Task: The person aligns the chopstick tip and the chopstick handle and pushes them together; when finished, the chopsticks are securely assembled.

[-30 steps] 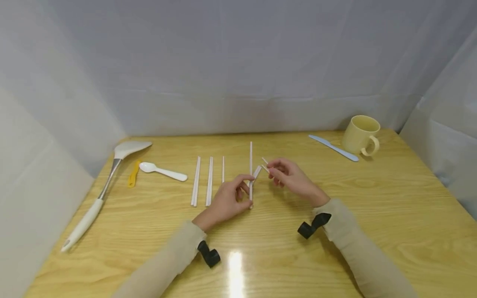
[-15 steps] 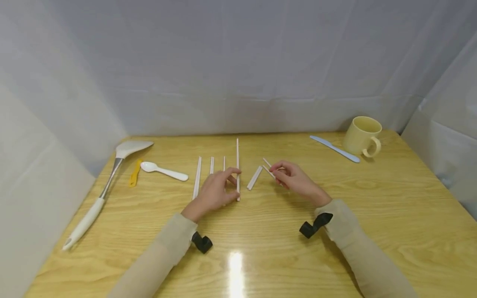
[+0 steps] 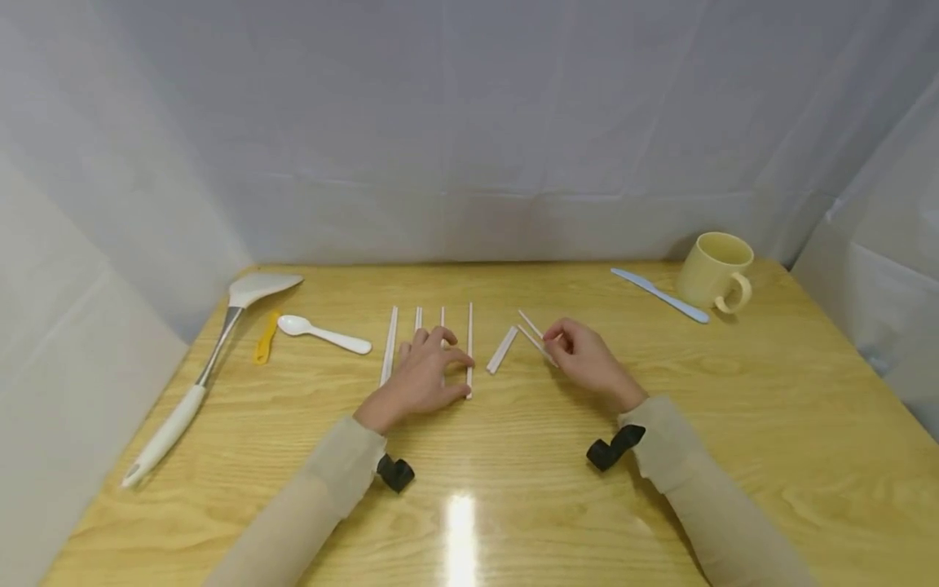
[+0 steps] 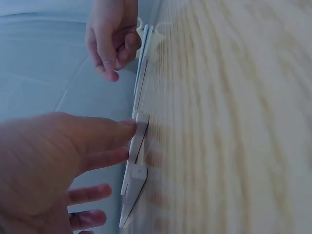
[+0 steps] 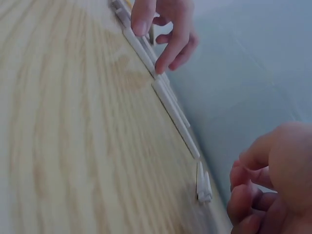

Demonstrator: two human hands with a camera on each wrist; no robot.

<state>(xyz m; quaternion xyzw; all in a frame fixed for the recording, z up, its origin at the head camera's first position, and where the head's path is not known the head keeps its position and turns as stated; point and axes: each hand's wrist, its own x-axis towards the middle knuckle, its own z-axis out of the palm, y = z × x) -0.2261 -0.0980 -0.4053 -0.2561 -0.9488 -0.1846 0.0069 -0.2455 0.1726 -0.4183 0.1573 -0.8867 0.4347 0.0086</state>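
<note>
My left hand [image 3: 425, 375] rests its thumb and index finger against a slim white chopstick [image 3: 470, 330], which lies lengthwise on the table. In the left wrist view the left thumb meets that chopstick's end, while the other fingers of the hand [image 4: 44, 161] spread out straight. Left of it, partly under the hand, are more white chopsticks [image 3: 389, 346] laid roughly parallel. A pair of short white sticks [image 3: 502, 350] lies slanted between my hands. My right hand [image 3: 587, 359] hangs loosely curled just over two more slanted white sticks [image 5: 202, 185]; no held thing shows in it.
A white spoon [image 3: 333, 338], a small yellow tool [image 3: 267, 338] and a long white-handled spatula [image 3: 172, 432] lie on the left. At the back right are a pale blue knife [image 3: 660, 295] and a yellow mug [image 3: 707, 277]. Pale cloth [image 3: 469, 147] hangs behind the table.
My left hand has carried the chopstick left, away from the short sticks, and lowered it beside the row. The right hand has slid slightly right while the sticks under it stayed put.
</note>
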